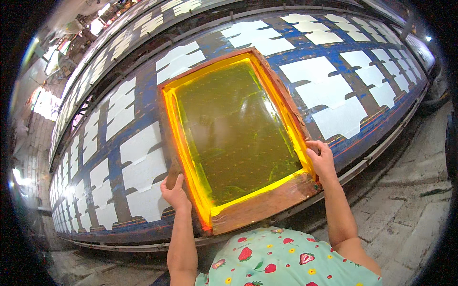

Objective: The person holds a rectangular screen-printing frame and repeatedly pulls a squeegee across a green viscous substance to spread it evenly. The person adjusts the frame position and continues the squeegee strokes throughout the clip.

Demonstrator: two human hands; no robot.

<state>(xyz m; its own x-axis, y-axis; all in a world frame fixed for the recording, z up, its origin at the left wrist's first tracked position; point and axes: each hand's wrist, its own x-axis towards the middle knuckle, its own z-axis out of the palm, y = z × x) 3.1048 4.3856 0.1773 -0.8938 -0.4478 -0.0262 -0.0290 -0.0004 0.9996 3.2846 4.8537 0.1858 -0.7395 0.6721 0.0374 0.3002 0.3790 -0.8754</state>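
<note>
A: Head view, looking down: wooden screen frame [261, 206] with yellow-edged mesh [229, 128], lying flat on the long printing table [136, 93], close to its near edge. Covering one spot in the row, so no telling from here what sits beneath.

B: And the grip?

A: Left hand [174, 193] closed around the frame's left rail near the near-left corner, thumb up, fingers wrapped under and out of sight. Right hand [321, 159] curled over the right rail near the near-right corner, fingers [312, 145] hooked over the top edge. Both shut on wood, none spread.

B: Any ink or squeegee in there?

A: No squeegee visible. Mesh looking wet and glossy, green-yellow, with a faint dotted pattern; no clear puddle of ink. Hard to say whether a pass has been pulled at this spot.

B: So how far along?

A: Judging by the layout alone: white fabric pieces [336, 117] laid in rows right along the table, to the right of the frame and to the left [143, 164], all looking plain white, no colour showing. Probably most of the run left to do, though a pale print would not show at this size.

B: Beyond the table?

A: A second long table [143, 21] behind, also lined with white pieces. Brick floor [410, 209] along the near side, at right.
</note>
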